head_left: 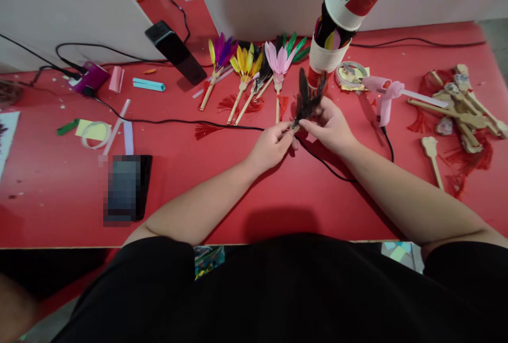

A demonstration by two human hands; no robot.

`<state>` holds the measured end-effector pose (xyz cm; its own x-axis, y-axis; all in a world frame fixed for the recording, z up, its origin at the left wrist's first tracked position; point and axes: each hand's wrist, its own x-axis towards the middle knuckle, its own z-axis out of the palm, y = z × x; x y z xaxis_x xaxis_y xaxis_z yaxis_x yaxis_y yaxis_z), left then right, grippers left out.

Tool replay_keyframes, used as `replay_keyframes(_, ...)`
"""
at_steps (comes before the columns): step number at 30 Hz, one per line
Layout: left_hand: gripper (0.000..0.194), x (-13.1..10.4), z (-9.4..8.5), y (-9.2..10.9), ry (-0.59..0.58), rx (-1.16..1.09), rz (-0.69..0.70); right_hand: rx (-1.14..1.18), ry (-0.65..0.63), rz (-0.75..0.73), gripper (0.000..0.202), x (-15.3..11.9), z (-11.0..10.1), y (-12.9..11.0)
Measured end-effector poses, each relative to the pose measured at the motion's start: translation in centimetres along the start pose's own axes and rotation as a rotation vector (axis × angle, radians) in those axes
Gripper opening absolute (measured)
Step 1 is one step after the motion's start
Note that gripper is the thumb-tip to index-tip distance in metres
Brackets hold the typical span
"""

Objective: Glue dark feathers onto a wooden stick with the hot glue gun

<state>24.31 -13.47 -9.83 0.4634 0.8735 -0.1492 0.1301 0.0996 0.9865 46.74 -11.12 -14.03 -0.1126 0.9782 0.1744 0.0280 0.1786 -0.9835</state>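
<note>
Over the red table both hands meet at a small feather fan (308,98) with dark brown-black feathers pointing up and away from me. My left hand (272,146) pinches its pale base, and most of the handle is hidden by the fingers. From the other side, my right hand (333,127) grips the lower feathers between thumb and fingers. Just beyond lie finished-looking feather fans on wooden handles: a purple-and-yellow fan (219,57), a yellow fan (245,65) and a pink fan (279,60), some with red tassels.
A pink glue gun (384,98) stands right of my hands, its black cord (329,169) running under my right forearm. Wooden handles (462,107) pile at the right. Stacked paper cups (328,56) hold feathers behind a tape roll (351,74). A phone-like device (127,187) lies left.
</note>
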Motion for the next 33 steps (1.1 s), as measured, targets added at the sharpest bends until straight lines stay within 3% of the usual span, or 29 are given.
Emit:
replay_keyframes(7, 0.008, 0.3, 0.0, 0.0, 0.036, -0.264, -0.117, 0.091, 0.104, 0.057, 0.082, 0.2, -0.5, -0.7)
replay_keyframes(10, 0.015, 0.4, 0.0, -0.3, 0.083, -0.329, -0.119, 0.122, 0.137, 0.077, 0.079, 0.2, -0.7, -0.9)
replay_keyframes(14, 0.033, 0.1, 0.3, -0.4, 0.081, -0.374, -0.059, 0.148, 0.136, 0.059, 0.077, 0.3, -0.5, -1.4)
replay_keyframes(19, 0.043, -0.4, 0.8, -0.3, 0.085, -0.408, 0.012, 0.079, 0.115, 0.043, 0.076, -0.1, -0.1, -2.5)
replay_keyframes(24, 0.049, -0.5, 1.0, -0.1, 0.177, -0.453, 0.139, 0.076, 0.118, 0.044, 0.072, -0.1, -0.1, -2.9)
replay_keyframes(33, 0.044, -0.4, 1.2, -0.1, 0.207, -0.428, -0.043, 0.025, 0.107, 0.050, 0.051, -0.1, -0.2, -2.9)
